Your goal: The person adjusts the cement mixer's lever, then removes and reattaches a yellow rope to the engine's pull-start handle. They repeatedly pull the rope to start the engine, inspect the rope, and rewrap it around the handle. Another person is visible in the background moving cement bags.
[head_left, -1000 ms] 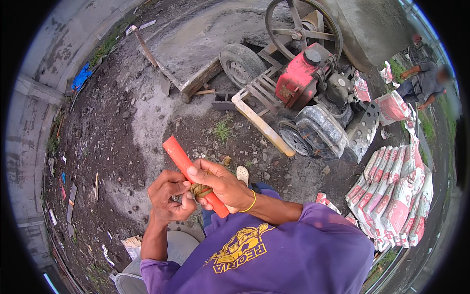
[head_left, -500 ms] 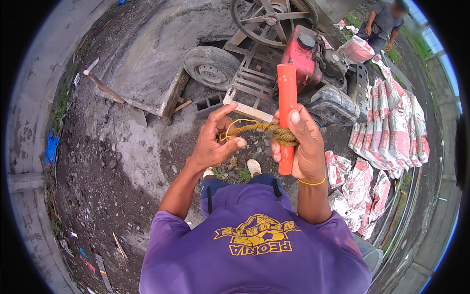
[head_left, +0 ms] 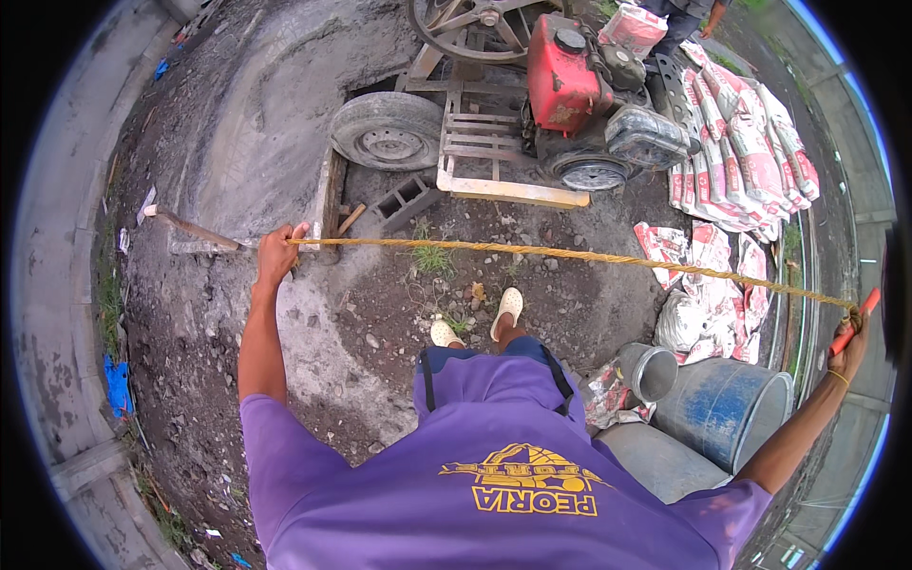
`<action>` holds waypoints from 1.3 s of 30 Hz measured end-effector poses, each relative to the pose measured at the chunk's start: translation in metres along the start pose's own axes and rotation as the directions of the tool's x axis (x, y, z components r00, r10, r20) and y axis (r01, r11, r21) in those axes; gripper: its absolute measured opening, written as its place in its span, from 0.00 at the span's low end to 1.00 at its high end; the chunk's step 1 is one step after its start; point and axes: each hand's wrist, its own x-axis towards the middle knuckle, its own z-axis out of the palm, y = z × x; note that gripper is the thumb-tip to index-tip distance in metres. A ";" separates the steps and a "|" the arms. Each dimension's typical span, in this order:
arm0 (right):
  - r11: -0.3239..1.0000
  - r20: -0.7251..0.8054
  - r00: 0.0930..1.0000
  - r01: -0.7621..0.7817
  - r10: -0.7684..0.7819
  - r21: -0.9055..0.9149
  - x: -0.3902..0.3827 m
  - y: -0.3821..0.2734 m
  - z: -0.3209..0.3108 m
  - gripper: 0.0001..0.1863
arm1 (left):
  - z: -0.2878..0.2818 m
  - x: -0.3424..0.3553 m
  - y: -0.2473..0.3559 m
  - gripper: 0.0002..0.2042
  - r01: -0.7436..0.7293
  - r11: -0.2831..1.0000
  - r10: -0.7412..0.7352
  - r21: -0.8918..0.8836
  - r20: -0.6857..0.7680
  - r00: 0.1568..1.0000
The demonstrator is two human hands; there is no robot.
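Note:
A yellow twine [head_left: 570, 256] runs taut across the view in front of me, from one outstretched arm to the other. My left hand [head_left: 276, 255] pinches its free end at the left. Far out at the right edge, my right hand [head_left: 852, 340] grips an orange-red stick [head_left: 853, 321] onto which the twine runs. Both arms are spread wide apart at about chest height. My feet in pale clogs [head_left: 506, 311] stand on muddy ground below the line.
A concrete mixer with a red engine [head_left: 566, 76] and a rubber wheel [head_left: 388, 131] stands ahead. Stacked and torn cement bags [head_left: 750, 142] lie at the right. A blue drum [head_left: 727, 407] and a grey bucket [head_left: 649, 370] sit by my right side. Another person stands behind the mixer.
My hands were together in front of me working the twine at the stick. They have swung far apart, drawing the twine out into a long straight line.

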 end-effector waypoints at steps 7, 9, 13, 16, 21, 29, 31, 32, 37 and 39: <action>0.994 -0.310 0.945 -0.087 0.105 0.073 -0.020 0.091 -0.141 0.18 | -0.001 0.025 0.021 0.27 -0.384 0.922 0.376 0.046 0.124 0.918; 0.984 -0.339 0.935 -0.149 0.108 -0.099 -0.037 0.124 -0.147 0.20 | -0.011 0.030 0.063 0.23 -0.133 0.986 0.158 -0.098 0.332 0.930; 0.811 -0.144 0.937 -0.348 0.319 -0.470 -0.095 0.251 -0.115 0.23 | -0.015 0.009 0.181 0.20 0.264 0.898 0.086 -0.353 0.727 0.681; 0.705 -0.027 0.913 -0.332 0.406 -0.626 -0.149 0.370 -0.044 0.20 | 0.017 -0.030 0.290 0.23 0.563 0.674 0.320 -0.478 0.876 0.361; 0.599 0.079 0.977 -0.057 0.199 -0.799 -0.235 0.398 0.087 0.29 | 0.093 -0.124 0.477 0.27 0.708 0.306 0.601 -0.636 0.706 0.374; 0.941 0.721 0.620 -0.309 0.308 -0.136 -0.294 0.217 0.097 0.24 | 0.166 -0.204 0.599 0.36 0.483 0.508 0.629 -0.713 0.690 0.357; 0.936 0.690 0.676 0.003 0.257 -0.351 -0.289 0.206 0.090 0.14 | 0.172 -0.213 0.604 0.37 0.459 0.600 0.572 -0.655 0.753 0.326; 0.924 0.707 0.683 0.126 0.184 -0.362 -0.285 0.203 0.089 0.11 | 0.170 -0.212 0.607 0.37 0.294 0.590 0.645 -0.752 0.658 0.389; 0.747 0.713 0.694 0.527 -0.103 -0.405 -0.255 0.194 0.081 0.09 | 0.111 -0.161 0.625 0.39 -0.038 0.947 0.320 -0.318 0.934 0.160; 0.659 0.745 0.645 0.636 -0.168 -0.402 -0.237 0.187 0.084 0.08 | 0.090 -0.145 0.622 0.42 -0.337 0.941 0.181 -0.035 0.892 0.414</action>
